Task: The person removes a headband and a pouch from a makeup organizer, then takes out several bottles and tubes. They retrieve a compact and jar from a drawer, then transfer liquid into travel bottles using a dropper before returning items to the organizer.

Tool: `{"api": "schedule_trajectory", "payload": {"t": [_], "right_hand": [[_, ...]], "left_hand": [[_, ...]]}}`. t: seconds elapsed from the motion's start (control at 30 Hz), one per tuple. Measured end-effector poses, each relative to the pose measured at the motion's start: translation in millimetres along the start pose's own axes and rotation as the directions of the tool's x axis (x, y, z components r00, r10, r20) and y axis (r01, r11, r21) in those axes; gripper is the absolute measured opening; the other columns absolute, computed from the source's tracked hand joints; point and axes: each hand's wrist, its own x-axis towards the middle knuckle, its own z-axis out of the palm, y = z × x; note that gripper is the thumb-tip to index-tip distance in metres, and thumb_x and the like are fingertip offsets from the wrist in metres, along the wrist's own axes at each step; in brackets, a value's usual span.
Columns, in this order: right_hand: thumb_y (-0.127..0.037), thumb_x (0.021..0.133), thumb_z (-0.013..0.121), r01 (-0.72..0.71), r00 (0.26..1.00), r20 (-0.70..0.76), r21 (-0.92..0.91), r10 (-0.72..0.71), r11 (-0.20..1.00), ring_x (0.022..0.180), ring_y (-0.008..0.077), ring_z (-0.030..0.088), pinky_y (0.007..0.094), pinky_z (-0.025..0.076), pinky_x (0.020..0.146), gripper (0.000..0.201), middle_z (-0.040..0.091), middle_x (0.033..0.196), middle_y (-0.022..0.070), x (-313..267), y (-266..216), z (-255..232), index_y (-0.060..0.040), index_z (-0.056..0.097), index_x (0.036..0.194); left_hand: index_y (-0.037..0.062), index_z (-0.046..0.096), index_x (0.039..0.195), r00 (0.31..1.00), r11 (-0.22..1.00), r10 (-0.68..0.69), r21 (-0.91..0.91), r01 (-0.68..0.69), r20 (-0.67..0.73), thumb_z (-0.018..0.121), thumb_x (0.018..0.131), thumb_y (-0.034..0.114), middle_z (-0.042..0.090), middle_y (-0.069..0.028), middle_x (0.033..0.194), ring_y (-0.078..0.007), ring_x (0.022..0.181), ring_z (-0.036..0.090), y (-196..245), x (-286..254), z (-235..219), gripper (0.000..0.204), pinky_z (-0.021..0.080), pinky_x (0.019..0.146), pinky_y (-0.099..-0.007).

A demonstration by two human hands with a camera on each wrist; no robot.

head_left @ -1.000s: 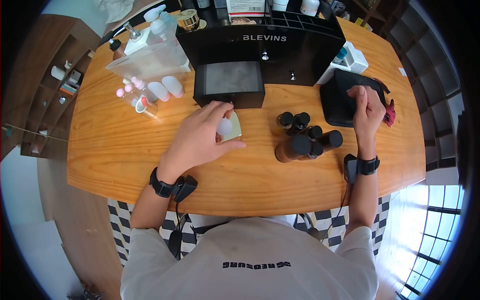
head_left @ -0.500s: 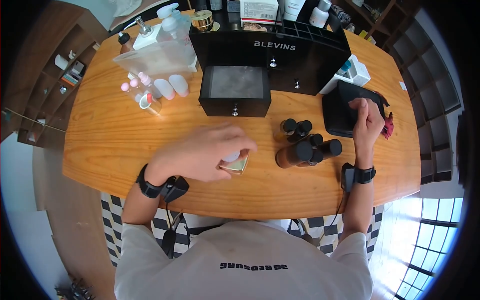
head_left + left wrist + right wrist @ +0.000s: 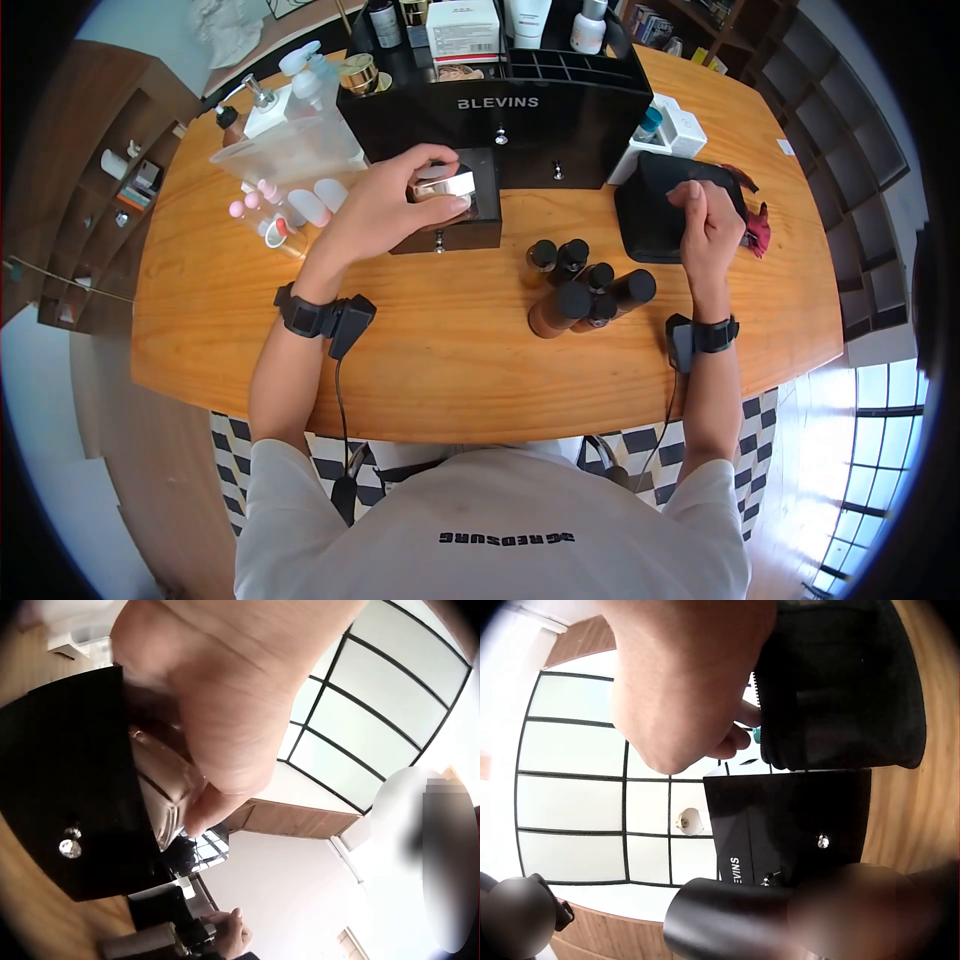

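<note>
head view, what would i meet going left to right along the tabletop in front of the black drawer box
pink-capped bottles → left hand gripping a small glass bottle → dark black-capped bottles → right hand → crumpled red item

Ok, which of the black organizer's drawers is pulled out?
The lower-left drawer, jutting forward by the left hand; the upper drawer and lower-right drawer sit closed.
</note>
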Motion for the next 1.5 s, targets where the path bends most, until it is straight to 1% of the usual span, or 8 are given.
{"api": "schedule_trajectory", "payload": {"t": [0.27, 0.37, 0.7, 0.77, 0.93, 1.03, 1.23, 1.5], "right_hand": [[-0.014, 0.103, 0.061, 0.024, 1.0, 0.01, 0.0, -0.024, 1.0, 0.068, 0.024, 0.058, 0.0348, 0.045, 0.064, 0.029, 0.063, 0.071, 0.0081, -1.3, -3.5, 3.3, -0.0027, 0.07, 0.079], [-0.015, 0.103, 0.06, 0.038, 0.999, 0.015, 0.003, -0.038, 0.999, 0.068, 0.024, 0.058, 0.0349, 0.045, 0.064, 0.029, 0.063, 0.071, 0.0079, -0.9, -2.4, 4.1, -0.0028, 0.07, 0.079], [-0.015, 0.104, 0.06, 0.033, 0.999, 0.041, -0.005, -0.032, 0.999, 0.07, 0.0245, 0.06, 0.0351, 0.046, 0.066, 0.029, 0.066, 0.074, 0.0085, -1.7, -2.9, 3.5, -0.002, 0.07, 0.08], [-0.015, 0.104, 0.06, 0.043, 0.998, 0.054, -0.015, -0.042, 0.999, 0.07, 0.0245, 0.06, 0.0351, 0.046, 0.066, 0.029, 0.066, 0.074, 0.0085, -1.0, -1.8, 3.1, -0.0019, 0.07, 0.08], [-0.014, 0.104, 0.06, 0.013, 0.999, 0.035, 0.004, -0.013, 1.0, 0.069, 0.0245, 0.06, 0.0352, 0.046, 0.065, 0.029, 0.066, 0.074, 0.0086, -1.9, -2.9, 3.7, -0.0018, 0.07, 0.079], [-0.014, 0.104, 0.06, 0.019, 0.999, 0.043, -0.008, -0.019, 1.0, 0.069, 0.0246, 0.06, 0.0351, 0.046, 0.065, 0.029, 0.066, 0.074, 0.0087, -2.1, -3.2, 4.2, -0.0018, 0.07, 0.078], [-0.013, 0.103, 0.061, 0.015, 0.999, 0.029, -0.004, -0.015, 1.0, 0.069, 0.0248, 0.059, 0.0355, 0.046, 0.065, 0.029, 0.066, 0.073, 0.0088, -2.4, -3.0, 4.8, -0.002, 0.07, 0.078], [-0.013, 0.103, 0.061, 0.034, 0.999, 0.006, -0.044, -0.034, 0.998, 0.07, 0.0261, 0.059, 0.0361, 0.046, 0.066, 0.028, 0.065, 0.073, 0.0086, 2.3, -5.5, -1.6, -0.0027, 0.07, 0.078]], "left_hand": [[0.0068, 0.061, 0.129, 0.951, 0.976, -0.175, 0.173, 0.133, 0.256, 0.078, 0.09, 0.031, 0.071, -0.0115, 0.105, -0.0238, 0.094, 0.067, 15.9, 3.6, -6.6, 0.049, 0.051, 0.082, -0.0355], [0.0048, 0.058, 0.127, 0.906, 0.874, 0.123, 0.389, -0.293, 0.406, 0.08, 0.085, 0.012, 0.064, -0.0102, 0.108, -0.0231, 0.093, 0.062, 3.3, 8.8, 5.6, 0.048, 0.051, 0.081, -0.0377], [0.0079, 0.057, 0.139, 0.941, 0.993, -0.058, 0.119, 0.02, 0.332, 0.072, 0.094, 0.03, 0.066, -0.0116, 0.11, -0.0259, 0.097, 0.065, 22.8, -4.5, 3.2, 0.052, 0.051, 0.086, -0.0359], [0.0051, 0.063, 0.126, 0.95, 0.922, 0.167, 0.298, -0.246, 0.264, 0.072, 0.093, 0.027, 0.067, -0.0108, 0.104, -0.0237, 0.093, 0.065, 27.6, -13.1, 5.5, 0.04, 0.051, 0.08, -0.0361], [0.0025, 0.064, 0.097, 0.93, 0.962, 0.045, 0.235, -0.139, 0.365, 0.069, 0.095, 0.024, 0.068, -0.0106, 0.088, -0.0309, 0.083, 0.066, 80.6, -37.8, 0.7, 0.022, 0.052, 0.076, -0.0407], [0.0036, 0.064, 0.095, 0.607, 0.946, 0.053, 0.155, -0.285, 0.793, 0.058, 0.1, 0.021, 0.069, -0.0133, 0.088, -0.0348, 0.085, 0.067, 65.6, -46.0, 13.7, 0.019, 0.053, 0.076, -0.0428], [0.0025, 0.066, 0.103, 0.74, 0.852, -0.21, 0.491, -0.181, 0.639, 0.057, 0.101, 0.023, 0.07, -0.0157, 0.102, -0.037, 0.101, 0.066, 44.2, -40.6, 33.0, 0.022, 0.053, 0.086, -0.044], [0.0019, 0.059, 0.127, 0.93, 0.849, -0.02, 0.497, -0.178, 0.367, 0.06, 0.1, 0.021, 0.062, -0.0156, 0.129, -0.0374, 0.118, 0.062, 20.3, -24.6, 35.6, 0.033, 0.051, 0.097, -0.0433]]}}
